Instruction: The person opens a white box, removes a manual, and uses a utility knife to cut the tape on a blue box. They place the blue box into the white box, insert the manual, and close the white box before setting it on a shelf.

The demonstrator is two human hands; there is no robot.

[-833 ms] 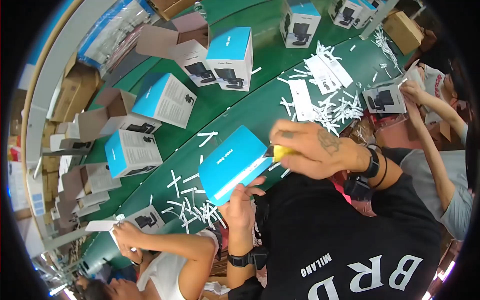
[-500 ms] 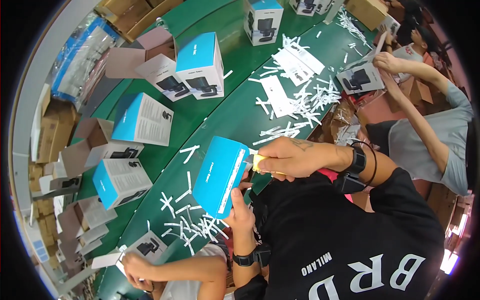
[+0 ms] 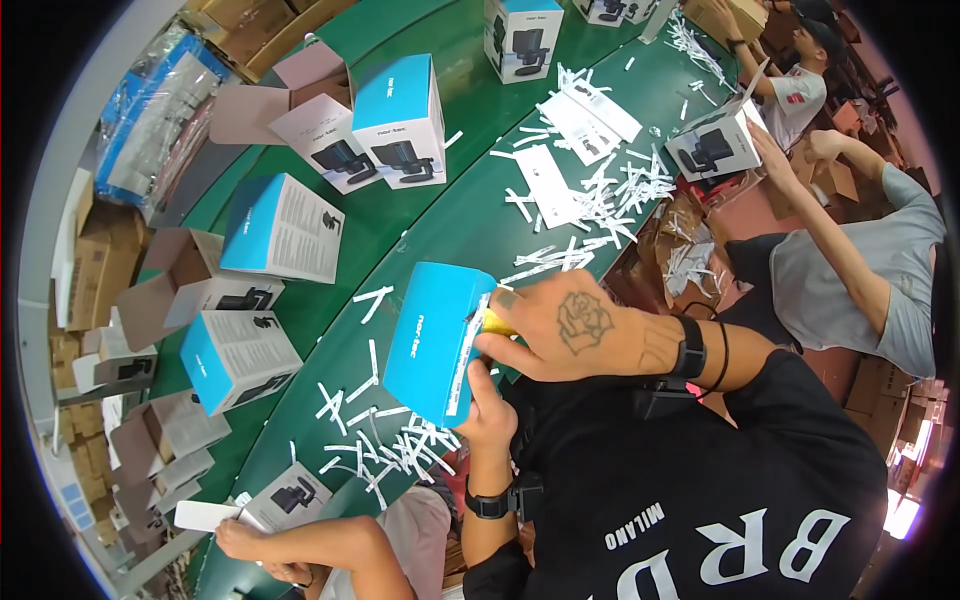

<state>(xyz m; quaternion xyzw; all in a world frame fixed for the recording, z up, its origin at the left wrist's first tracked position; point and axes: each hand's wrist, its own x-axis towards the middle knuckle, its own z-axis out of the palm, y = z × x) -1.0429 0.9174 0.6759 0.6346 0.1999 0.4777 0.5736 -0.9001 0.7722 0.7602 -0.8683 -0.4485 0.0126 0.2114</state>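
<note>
A box with a blue top (image 3: pixel 425 340) is tilted up in front of me, a white strip running along the edge of its blue face. My left hand (image 3: pixel 488 412) grips its near lower corner, the thumb against the edge. Curled round a yellow utility knife (image 3: pixel 493 320), my right hand (image 3: pixel 570 325) presses against the strip's upper end. The knife is mostly covered by my fingers and its blade is hidden. Beneath the box, on the green table (image 3: pixel 440 215), lie cut white paper strips (image 3: pixel 400 445).
Blue-and-white boxes (image 3: pixel 400 120) stand along the far side, some beside open-flapped boxes (image 3: pixel 200 270). More strips (image 3: pixel 620 195) and flat white sheets (image 3: pixel 590 120) lie to the right. Co-workers handle boxes at the right (image 3: pixel 715 145) and lower left (image 3: pixel 290 497).
My right hand has turned over, back upward, and moved left and closer to the box with the knife. The box has shifted slightly up and left. Co-workers' hands have moved on their boxes.
</note>
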